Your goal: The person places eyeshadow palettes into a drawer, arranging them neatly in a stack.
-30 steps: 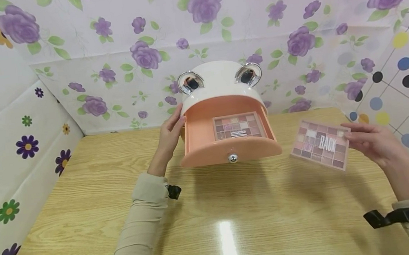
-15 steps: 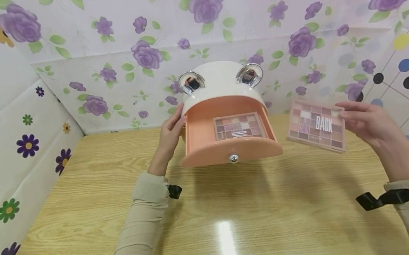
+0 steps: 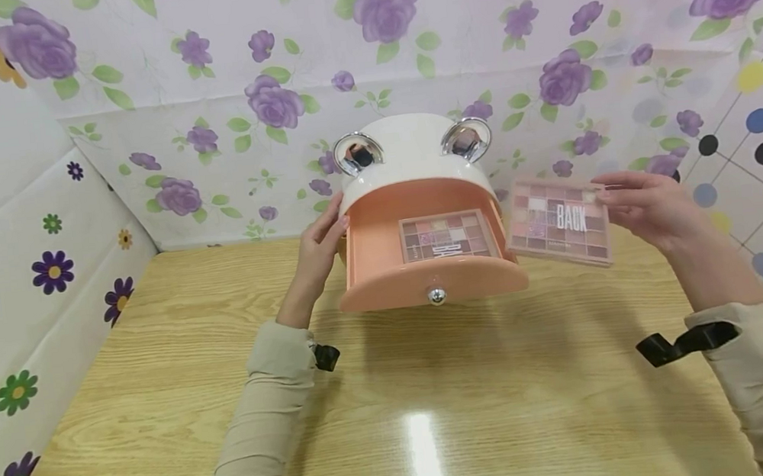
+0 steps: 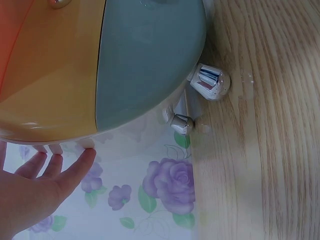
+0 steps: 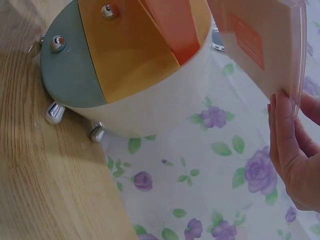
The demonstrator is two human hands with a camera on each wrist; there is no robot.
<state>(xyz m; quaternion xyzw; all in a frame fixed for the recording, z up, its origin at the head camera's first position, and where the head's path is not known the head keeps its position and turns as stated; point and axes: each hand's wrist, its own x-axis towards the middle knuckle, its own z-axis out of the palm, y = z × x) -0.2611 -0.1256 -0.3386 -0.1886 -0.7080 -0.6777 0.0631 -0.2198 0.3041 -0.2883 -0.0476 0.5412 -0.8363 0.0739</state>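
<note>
A white rounded storage box (image 3: 407, 147) with chrome-ringed eyes stands at the back of the table, its peach top drawer (image 3: 386, 287) pulled out. In the drawer's right part lies an eyeshadow palette (image 3: 446, 235). My left hand (image 3: 317, 252) rests along the box's left side; in the left wrist view its fingertips (image 4: 85, 155) touch the white wall. Between thumb and fingers, my right hand (image 3: 654, 208) pinches a second eyeshadow palette (image 3: 559, 221) by its right edge. This palette is tilted, lid up, in the air just right of the drawer, its near corner overlapping the drawer's edge.
Below the peach drawer are an ochre drawer (image 5: 130, 55) and a grey-green drawer (image 4: 150, 60) with chrome knobs. Small chrome feet (image 4: 212, 82) hold the box off the wooden table (image 3: 372, 423). Floral sheets (image 3: 198, 56) hang behind and at both sides.
My right hand has carried the palette left and up, from over the table's right side to beside the drawer. My left hand, the box and the palette in the drawer have stayed put.
</note>
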